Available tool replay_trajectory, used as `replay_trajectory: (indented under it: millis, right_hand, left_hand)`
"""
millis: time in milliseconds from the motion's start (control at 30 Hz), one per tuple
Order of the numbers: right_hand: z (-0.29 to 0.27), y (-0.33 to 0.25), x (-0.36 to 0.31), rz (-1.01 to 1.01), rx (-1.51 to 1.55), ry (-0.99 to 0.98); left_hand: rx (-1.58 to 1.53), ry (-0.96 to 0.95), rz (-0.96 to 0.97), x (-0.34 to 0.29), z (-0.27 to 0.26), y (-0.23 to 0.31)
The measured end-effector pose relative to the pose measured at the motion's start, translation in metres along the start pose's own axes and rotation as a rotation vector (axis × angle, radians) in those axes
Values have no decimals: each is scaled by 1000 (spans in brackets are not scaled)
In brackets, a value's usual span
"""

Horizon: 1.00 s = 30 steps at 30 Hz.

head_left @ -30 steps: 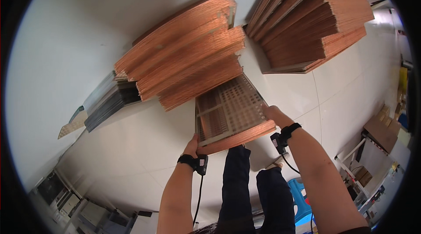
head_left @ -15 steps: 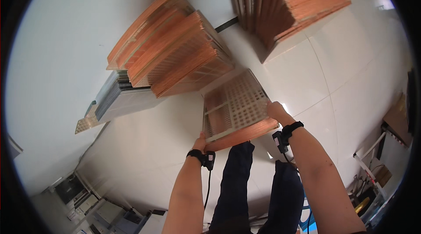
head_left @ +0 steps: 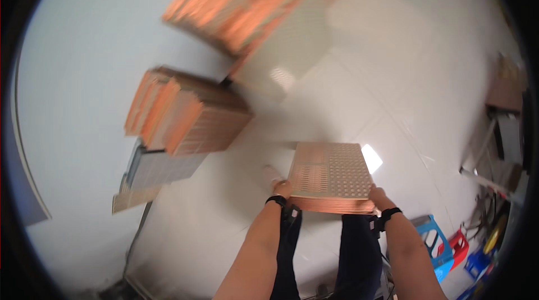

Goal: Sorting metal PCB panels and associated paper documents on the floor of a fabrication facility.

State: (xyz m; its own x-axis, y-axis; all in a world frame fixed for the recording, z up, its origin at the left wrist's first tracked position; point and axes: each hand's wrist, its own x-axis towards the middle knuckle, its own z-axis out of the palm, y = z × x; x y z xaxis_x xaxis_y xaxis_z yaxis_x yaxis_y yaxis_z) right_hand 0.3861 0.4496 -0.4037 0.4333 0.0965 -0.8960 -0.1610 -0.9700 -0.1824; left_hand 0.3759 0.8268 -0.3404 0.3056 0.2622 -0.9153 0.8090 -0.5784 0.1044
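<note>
Between my hands I carry a block of stacked flat boards [head_left: 328, 172], held level in front of my legs. Its top board is pale brown with rows of small holes or pads, and its near edge is copper-orange. My left hand [head_left: 282, 189] is closed on the block's left near corner. At the right near corner, my right hand [head_left: 382, 196] grips the same block. The fingers under the block are hidden. Both wrists wear black straps with small devices.
Orange-edged boards [head_left: 193, 114] stand against the wall at left, beside grey panels [head_left: 168, 168]. A larger, blurred stack [head_left: 247, 10] stands farther off. On the right are a blue plastic stool [head_left: 437, 241], a red stool [head_left: 460, 246] and a cardboard box [head_left: 503, 83].
My view has swung to the right, so the wall stacks sit farther left. The block, tilted before, is now squared in front of me and away from the standing boards. Both hands kept their hold.
</note>
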Motion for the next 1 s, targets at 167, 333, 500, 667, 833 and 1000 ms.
replay_trajectory:
  millis: [167, 333, 500, 667, 833, 1000]
  right_hand:
    - [104, 204, -24, -159, -261, 59]
    - [32, 191, -94, -10, 558, -15]
    - [51, 324, -95, 35, 405, 245]
    - [39, 411, -87, 10, 371, 387]
    - [-1, 432, -94, 150, 437, 222]
    - [-48, 429, -93, 60, 395, 214]
  left_hand:
    - [466, -284, 160, 4, 103, 133]
    - [856, -227, 342, -10, 145, 147]
    - [850, -349, 438, 13, 256, 214]
    - [729, -219, 308, 51, 325, 220]
    - [331, -495, 200, -44, 342, 319]
    - [543, -412, 218, -185, 293, 442]
